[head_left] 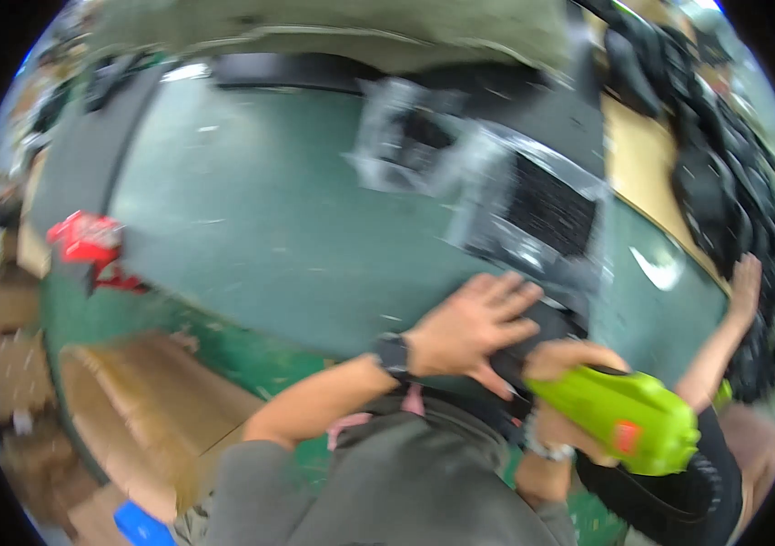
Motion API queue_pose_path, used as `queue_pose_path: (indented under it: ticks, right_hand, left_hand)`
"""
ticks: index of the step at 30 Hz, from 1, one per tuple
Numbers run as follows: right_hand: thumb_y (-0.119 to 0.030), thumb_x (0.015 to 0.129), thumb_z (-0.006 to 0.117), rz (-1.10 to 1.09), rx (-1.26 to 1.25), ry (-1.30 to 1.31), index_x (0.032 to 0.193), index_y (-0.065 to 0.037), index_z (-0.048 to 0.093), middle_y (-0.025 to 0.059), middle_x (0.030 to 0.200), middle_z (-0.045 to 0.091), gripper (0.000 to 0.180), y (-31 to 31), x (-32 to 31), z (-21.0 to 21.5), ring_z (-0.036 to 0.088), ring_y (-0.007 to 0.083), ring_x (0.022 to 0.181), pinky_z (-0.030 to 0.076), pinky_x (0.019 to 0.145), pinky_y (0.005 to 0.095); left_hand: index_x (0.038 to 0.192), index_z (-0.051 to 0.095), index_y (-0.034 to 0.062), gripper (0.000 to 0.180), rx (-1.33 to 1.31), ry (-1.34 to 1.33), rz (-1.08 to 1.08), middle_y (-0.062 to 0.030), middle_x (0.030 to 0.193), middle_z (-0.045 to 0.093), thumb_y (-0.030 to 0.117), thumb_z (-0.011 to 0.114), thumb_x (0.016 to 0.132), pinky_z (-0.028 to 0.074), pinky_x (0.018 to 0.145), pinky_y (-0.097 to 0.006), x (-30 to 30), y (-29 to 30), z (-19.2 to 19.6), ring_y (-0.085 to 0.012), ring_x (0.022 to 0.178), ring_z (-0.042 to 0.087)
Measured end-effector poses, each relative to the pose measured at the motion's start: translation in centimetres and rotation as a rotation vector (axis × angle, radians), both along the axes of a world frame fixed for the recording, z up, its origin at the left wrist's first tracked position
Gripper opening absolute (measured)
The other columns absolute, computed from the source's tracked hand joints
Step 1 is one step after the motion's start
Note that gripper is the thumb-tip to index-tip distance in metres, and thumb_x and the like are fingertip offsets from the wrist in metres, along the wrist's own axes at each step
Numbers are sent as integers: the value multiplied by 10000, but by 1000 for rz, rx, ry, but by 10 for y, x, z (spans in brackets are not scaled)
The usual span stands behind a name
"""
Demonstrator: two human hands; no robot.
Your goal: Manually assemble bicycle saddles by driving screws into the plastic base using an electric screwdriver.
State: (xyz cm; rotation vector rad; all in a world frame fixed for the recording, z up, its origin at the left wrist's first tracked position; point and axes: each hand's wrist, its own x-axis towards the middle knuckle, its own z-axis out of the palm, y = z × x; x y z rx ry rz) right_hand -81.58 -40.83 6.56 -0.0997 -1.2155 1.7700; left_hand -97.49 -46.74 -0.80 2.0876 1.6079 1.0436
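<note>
My left hand (474,323) lies with fingers spread on a dark, flat piece (547,329) at the near edge of the green table (260,200). Close beside it, my right hand (558,428) is wrapped round a bulky lime-green handheld tool (628,417) with a red patch on its side. The tool's front end is blurred and partly hidden by my fingers, so its exact kind does not show. Just beyond my hands lies a clear plastic bag (487,223) with a black, ridged flat piece (551,205) in or under it. Farther off is another crumpled clear bag (387,150).
At the right, another person's hand (744,282) reaches toward a pile of black curved pieces (715,182) by a tan board (638,150). Red packaging (91,238) sits at the table's left corner. A large cardboard box (141,409) stands at the lower left. Greenish fabric (314,27) hangs across the far side.
</note>
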Motion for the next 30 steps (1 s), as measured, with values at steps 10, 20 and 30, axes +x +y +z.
queue_pose_path:
  ticks: [10,20,30]
  right_hand:
    - [-528,881,561,325,-405,269,1166,-40,510,-3,658,473,567,33,19,89,444,142,502,362,557,275]
    - [-532,948,463,414,-421,144,1220,11,472,46,704,524,607,40,7,70,499,160,513,412,527,265]
    - [-773,821,442,459,-542,174,1215,7,488,58,694,499,875,29,-17,52,456,163,507,387,471,282]
  left_hand:
    - [1147,540,51,636,215,52,-9,-178,1400,461,311,784,619,400,1047,-461,23,-6,-38,-378,1263,474]
    - [1175,569,-73,506,726,-1373,1446,-85,1110,628,336,666,893,484,867,-324,-278,-171,7,-175,961,594]
    - [1287,528,27,533,499,-917,1109,-34,1246,560,452,533,964,389,978,-313,-450,-126,17,-137,1116,503]
